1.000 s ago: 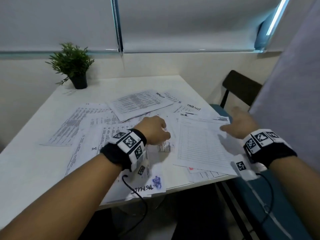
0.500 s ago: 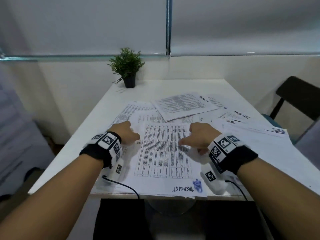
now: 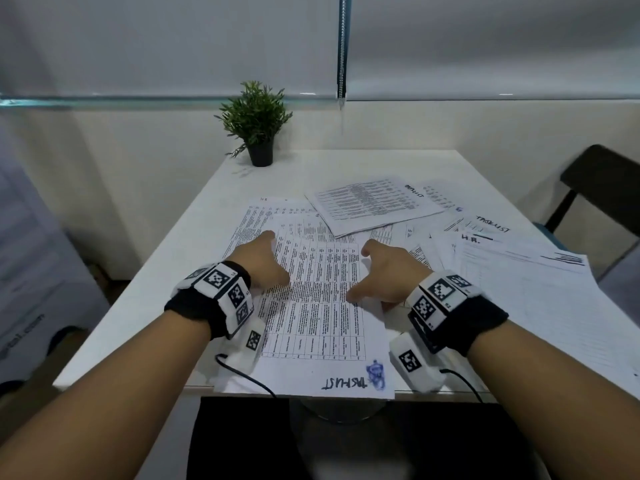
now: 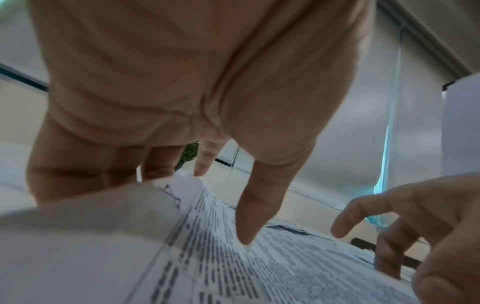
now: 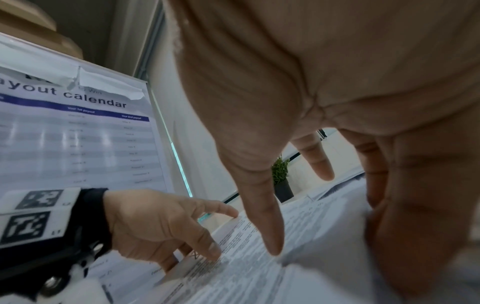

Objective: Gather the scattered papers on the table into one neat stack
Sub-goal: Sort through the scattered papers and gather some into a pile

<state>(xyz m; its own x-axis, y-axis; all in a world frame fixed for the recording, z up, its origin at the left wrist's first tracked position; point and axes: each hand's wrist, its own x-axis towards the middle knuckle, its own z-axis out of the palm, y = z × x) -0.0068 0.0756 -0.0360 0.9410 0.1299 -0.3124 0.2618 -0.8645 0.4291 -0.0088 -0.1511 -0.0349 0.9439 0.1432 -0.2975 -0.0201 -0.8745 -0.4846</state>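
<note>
Office workspace. A white table [image 3: 346, 168] set against a plain wall carries scattered printed papers [image 3: 377, 202] with ruled tables and handwritten headings such as "TASKLIST" and "H.R.", with a small potted plant [image 3: 257, 124] at its far edge and grey roller blinds [image 3: 173, 43] drawn over the window above. A dark chair [image 3: 602, 188] stands at the table's right side, and the right wrist view shows a printed wall chart [image 5: 75, 133] headed "payout calendar" beside the window.
</note>
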